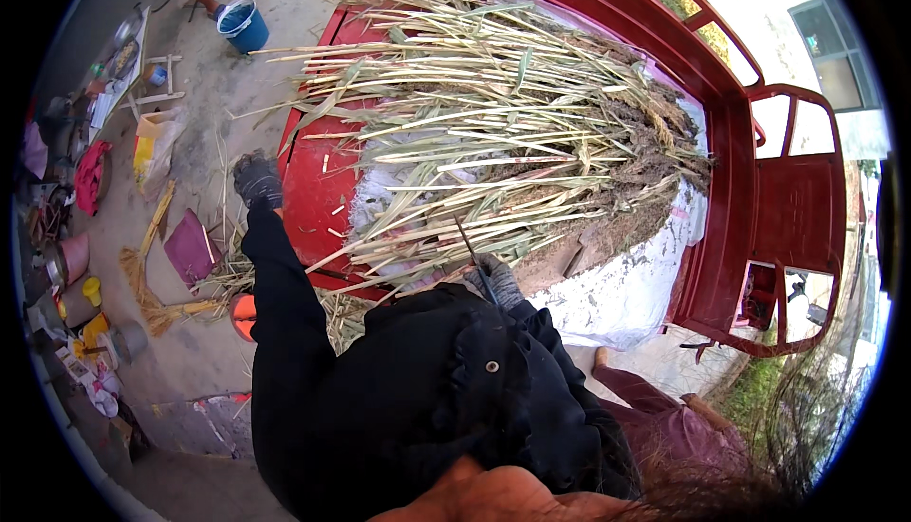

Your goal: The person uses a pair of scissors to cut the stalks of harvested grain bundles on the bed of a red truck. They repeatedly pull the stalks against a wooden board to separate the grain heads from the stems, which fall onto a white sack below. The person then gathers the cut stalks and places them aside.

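Stalks (493,133) — a heap of long pale green and straw-coloured cut stems with dark, soil-caked root ends toward the right — lie across the bed of a red cart (731,142), on top of a white woven sheet (626,294). We stand at the cart's near edge. Our left hand (256,180), in a dark grey glove, rests on the red side rail at the left end of the heap; its grip looks closed over the rail edge, though we cannot tell this for certain. Our right hand (498,280), also gloved, is closed around a thin dark blade-like tool (472,247) that points up into the near edge of the stems — the glove touches the lowest stalks. Black sleeves cover both our forearms. On the concrete ground to the left: a blue bucket (243,25), a straw broom (142,285), a purple flat piece (190,249), scattered loose stems, and a yellow-and-white bag (154,147).
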